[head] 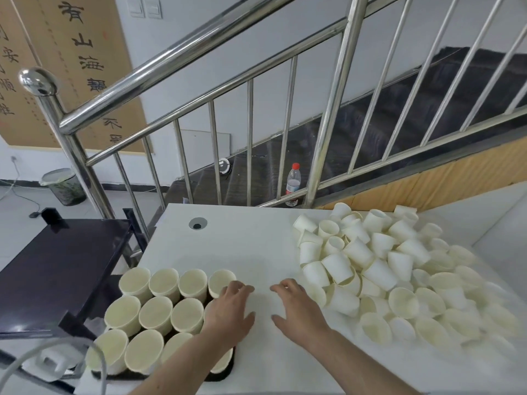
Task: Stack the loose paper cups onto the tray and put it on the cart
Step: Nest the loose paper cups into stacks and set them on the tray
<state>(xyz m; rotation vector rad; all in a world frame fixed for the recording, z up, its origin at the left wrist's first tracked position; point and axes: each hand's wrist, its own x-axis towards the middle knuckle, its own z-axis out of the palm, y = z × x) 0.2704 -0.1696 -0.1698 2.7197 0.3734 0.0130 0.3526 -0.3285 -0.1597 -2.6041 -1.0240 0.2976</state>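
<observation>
A dark tray [219, 376] at the table's near left holds several upright stacks of white paper cups [155, 312]. A large heap of loose paper cups [379, 269] covers the table's right side. My left hand [228, 309] hovers over the tray's right edge, fingers relaxed, covering one stack; whether it touches a cup I cannot tell. Between tray and heap, my right hand [296, 306] is over the bare table with fingers spread and holds nothing.
The white table [242, 246] has a cable hole [197, 223] near its far edge. A dark cart [57, 260] stands left of the table. A steel stair railing [176, 67] rises behind, with a water bottle [293, 183] at its foot. A bin [64, 186] stands far left.
</observation>
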